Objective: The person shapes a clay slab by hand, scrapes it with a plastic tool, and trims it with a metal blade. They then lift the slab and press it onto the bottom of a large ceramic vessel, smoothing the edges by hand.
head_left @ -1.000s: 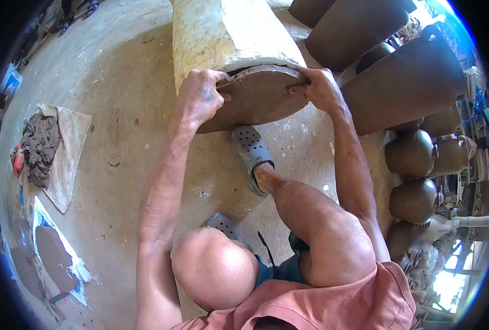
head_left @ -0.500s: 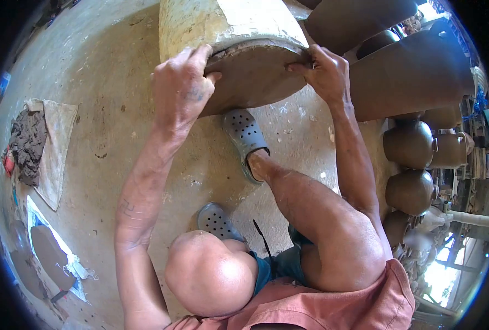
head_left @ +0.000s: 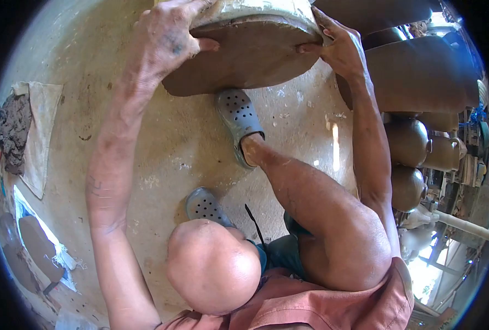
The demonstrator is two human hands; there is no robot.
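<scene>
At the top of the head view is a brown clay slab (head_left: 244,61), its broad face toward me and its upper edge curved. It lies against a cream-coloured, rounded form (head_left: 261,7), cut off by the frame's top. My left hand (head_left: 167,41) grips the left side of the slab's edge, thumb pressed on the brown face and fingers over the cream surface. On the opposite side my right hand (head_left: 344,52) holds the edge the same way, its thumb on the clay. Some of its fingertips are hidden behind the edge.
Large dark clay pieces (head_left: 420,77) and several rounded pots (head_left: 406,140) stand at the right. A lump of grey clay (head_left: 12,132) rests on a cloth (head_left: 41,137) at left, above a flat clay disc (head_left: 41,248). My clog (head_left: 240,118) is just below the slab.
Both hands have moved up and farther apart with the slab's edge. More of the brown face shows, and less of the cream form. The whole view has shifted somewhat.
</scene>
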